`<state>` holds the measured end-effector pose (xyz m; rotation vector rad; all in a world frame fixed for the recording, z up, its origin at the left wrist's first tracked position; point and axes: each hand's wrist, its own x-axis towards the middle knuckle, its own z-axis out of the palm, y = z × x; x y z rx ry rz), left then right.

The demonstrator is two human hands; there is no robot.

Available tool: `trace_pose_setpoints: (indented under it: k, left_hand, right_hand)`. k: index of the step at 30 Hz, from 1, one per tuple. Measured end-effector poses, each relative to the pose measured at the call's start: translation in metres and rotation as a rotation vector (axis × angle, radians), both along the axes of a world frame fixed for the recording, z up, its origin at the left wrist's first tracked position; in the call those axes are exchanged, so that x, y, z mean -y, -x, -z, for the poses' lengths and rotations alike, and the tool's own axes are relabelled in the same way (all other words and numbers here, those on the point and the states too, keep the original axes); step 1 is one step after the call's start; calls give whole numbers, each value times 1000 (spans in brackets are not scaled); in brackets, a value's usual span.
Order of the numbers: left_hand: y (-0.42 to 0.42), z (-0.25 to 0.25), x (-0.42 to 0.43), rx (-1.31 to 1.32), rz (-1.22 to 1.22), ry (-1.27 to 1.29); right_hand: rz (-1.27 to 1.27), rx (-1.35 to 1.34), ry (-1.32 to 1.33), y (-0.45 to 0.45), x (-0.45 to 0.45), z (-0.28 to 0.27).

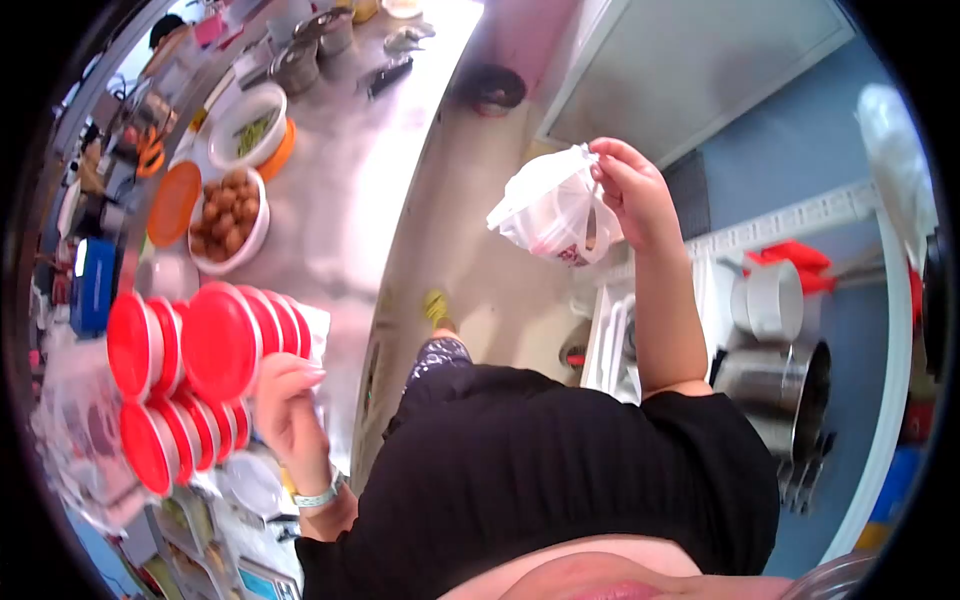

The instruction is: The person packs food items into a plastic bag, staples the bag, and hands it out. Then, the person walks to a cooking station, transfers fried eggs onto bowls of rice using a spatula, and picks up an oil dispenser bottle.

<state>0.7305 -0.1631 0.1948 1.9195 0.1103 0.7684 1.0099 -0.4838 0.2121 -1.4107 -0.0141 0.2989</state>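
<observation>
My right hand pinches the top of a white plastic bag, which hangs over the floor to the right of the counter. Something sits inside the bag, but I cannot make out what; dark red print shows on its lower side. At the counter, my left hand is beside stacked round tubs with red lids. Its fingers are loosely bent, with nothing visible in them. Whether they touch the nearest tubs I cannot tell. A pale band circles the left wrist.
On the steel counter stand a white bowl of brown eggs, a bowl of green vegetables, an orange lid and metal pots. A shelf at right holds a large steel pot and white containers.
</observation>
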Motion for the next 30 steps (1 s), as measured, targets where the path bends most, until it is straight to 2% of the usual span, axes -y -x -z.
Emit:
trace_pose_setpoints:
  k: [1,3,5,8,10,13,15,17,19,20,21,23,24,25,28,29,30]
  left_hand:
    - [-25,15,-3,-88,11,115]
    - [-85,45,-11,-151,20,154]
    - [-154,51,-13,-216,27,302]
    - [-281,58,-24,-220,147,351]
    - [-347,56,-26,-334,306,325]
    - [-460,80,-18,-340,450,405]
    - [-531,91,8,-353,501,878]
    - [-612,138,32,-387,574,1414]
    - [-684,165,60,-530,557,1638]
    - [-722,170,73,-565,547,1789]
    - [-755,159,82,-619,517,1867]
    - [-823,161,95,-407,844,1983]
    - [-847,142,100,-248,1007,2039]
    - [-873,106,99,-127,927,1849]
    - [-943,80,81,-58,967,1915]
    - [-959,76,73,106,959,1441]
    - [-977,78,64,166,958,1193]
  right_hand:
    - [43,43,23,-29,3,7]
    - [54,73,11,-88,8,24]
    - [89,54,-60,-139,9,26]
    - [130,66,-63,-225,-2,16]
    - [193,41,-121,-270,-5,11]
    - [207,33,-198,-341,-13,-1]
    - [176,27,-243,-389,-20,-1]
    - [125,34,-275,-447,-25,-9]
    - [59,45,-292,-493,-37,-24]
    - [111,26,-263,-517,-49,-38]
    - [-38,15,-323,-549,-47,-37]
    - [-30,53,-247,-600,-68,-59]
    - [-99,54,-273,-633,-77,-57]
    - [-165,35,-298,-657,-86,-54]
    - [-192,45,-317,-728,-116,-51]
    - [-192,62,-337,-751,-125,-51]
    - [-286,90,-400,-776,-130,-49]
